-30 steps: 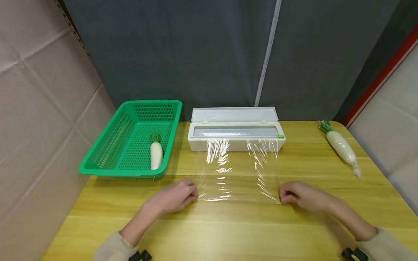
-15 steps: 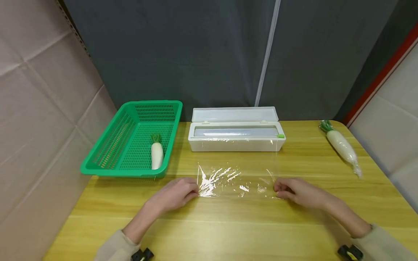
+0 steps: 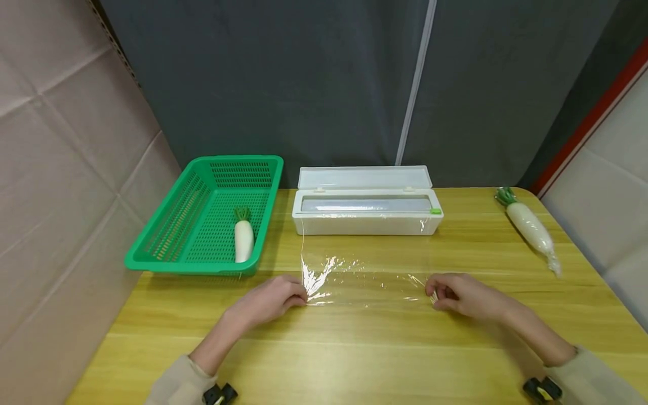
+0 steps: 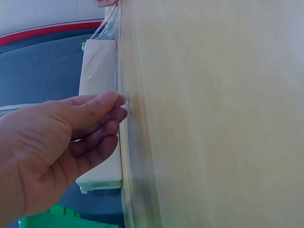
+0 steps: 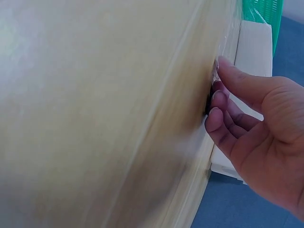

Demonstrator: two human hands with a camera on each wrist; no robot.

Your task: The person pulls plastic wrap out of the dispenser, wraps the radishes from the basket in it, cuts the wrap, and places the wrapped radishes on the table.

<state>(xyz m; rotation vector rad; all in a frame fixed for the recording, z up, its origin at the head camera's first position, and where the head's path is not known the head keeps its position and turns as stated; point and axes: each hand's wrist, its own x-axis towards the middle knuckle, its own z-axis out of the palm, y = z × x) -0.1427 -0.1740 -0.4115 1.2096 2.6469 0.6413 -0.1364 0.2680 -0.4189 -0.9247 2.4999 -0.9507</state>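
Observation:
A sheet of clear plastic wrap (image 3: 316, 279) stretches toward me from a white wrap dispenser (image 3: 361, 225), whose lid stands raised at the back. My left hand (image 3: 273, 301) pinches the sheet's near left corner between thumb and forefinger; the left wrist view shows that hand (image 4: 61, 137) with the other fingers bent. At the near right corner my right hand (image 3: 468, 298) pinches the film, and the same hand (image 5: 261, 123) fills the right side of the right wrist view. The sheet lies low over the wooden table, between the two hands.
At the left stands a green basket (image 3: 133, 263) holding a white radish (image 3: 244, 242) with cut green stems. A film-wrapped radish (image 3: 529, 225) lies at the table's right. A dark curtain (image 3: 304, 84) hangs behind the wooden table (image 3: 354, 360).
Over the last second both hands have shifted slightly away from me, the right one also a little left. The film has gone from tautly creased to slacker and flatter.

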